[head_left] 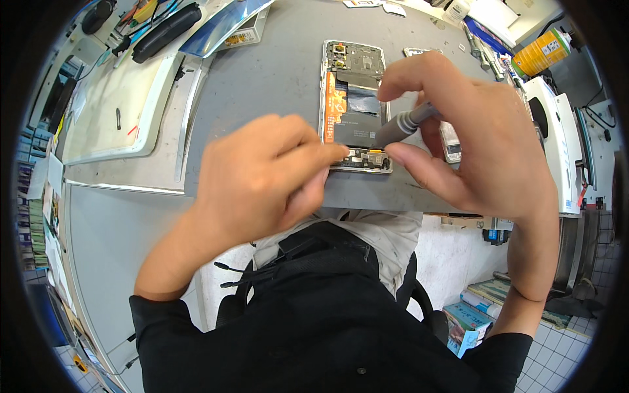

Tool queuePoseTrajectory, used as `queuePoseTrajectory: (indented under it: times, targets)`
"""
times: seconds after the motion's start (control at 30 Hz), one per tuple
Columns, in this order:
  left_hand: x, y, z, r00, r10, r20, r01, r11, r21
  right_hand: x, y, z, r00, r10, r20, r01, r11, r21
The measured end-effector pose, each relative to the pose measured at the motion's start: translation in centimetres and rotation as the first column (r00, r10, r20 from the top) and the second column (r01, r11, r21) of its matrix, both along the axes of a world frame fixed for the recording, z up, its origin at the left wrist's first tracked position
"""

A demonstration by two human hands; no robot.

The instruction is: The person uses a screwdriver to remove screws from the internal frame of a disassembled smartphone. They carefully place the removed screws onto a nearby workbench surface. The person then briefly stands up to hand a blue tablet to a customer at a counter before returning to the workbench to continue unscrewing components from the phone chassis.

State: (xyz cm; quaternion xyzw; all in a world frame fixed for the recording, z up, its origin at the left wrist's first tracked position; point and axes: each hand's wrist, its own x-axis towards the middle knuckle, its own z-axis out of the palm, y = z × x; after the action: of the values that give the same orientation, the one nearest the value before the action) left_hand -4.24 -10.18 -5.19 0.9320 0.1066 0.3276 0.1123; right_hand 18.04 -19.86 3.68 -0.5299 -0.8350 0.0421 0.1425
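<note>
A smartphone (357, 131) with its back off lies on the grey work table, its dark battery, orange flex cable and circuit boards exposed. At its lower left corner is my left hand (259, 177), fingers curled, the index fingertip on the lower board and the thumb mostly hidden; it grips the phone there. My right hand (485, 131) is closed round a grey screwdriver (409, 124), which slants down to the phone's lower right part. The screwdriver's tip is too small to make out. My right thumb tip is at the phone's lower right edge.
Partly behind my right hand lies another phone part (451, 143). At the left is a pale work mat (124, 111); a black pouch (167, 33) and a shiny blue sheet (223, 26) are at the back left. A yellow-orange can (542, 52) lies at the back right.
</note>
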Motion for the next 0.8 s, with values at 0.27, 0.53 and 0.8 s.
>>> queuePoseTrajectory:
  times: [0.27,0.53,0.8]
  targets:
    - [-0.6,-2.2,-2.0,0.992,-0.089,0.091,0.076,0.988,0.135,0.1,0.3,-0.2,1.0,0.013,0.016,-0.014,0.997,0.071]
    - [0.0,-2.2,-2.7,0.989,-0.094,0.111,0.087,0.994,0.068,0.4,0.6,-1.0,0.994,0.047,-0.096,-0.038,0.995,0.09]
    - [0.2,-2.6,-1.9,0.995,-0.078,0.06,0.076,0.996,0.038,-0.3,0.4,-1.0,0.998,0.013,-0.064,-0.003,0.989,0.147]
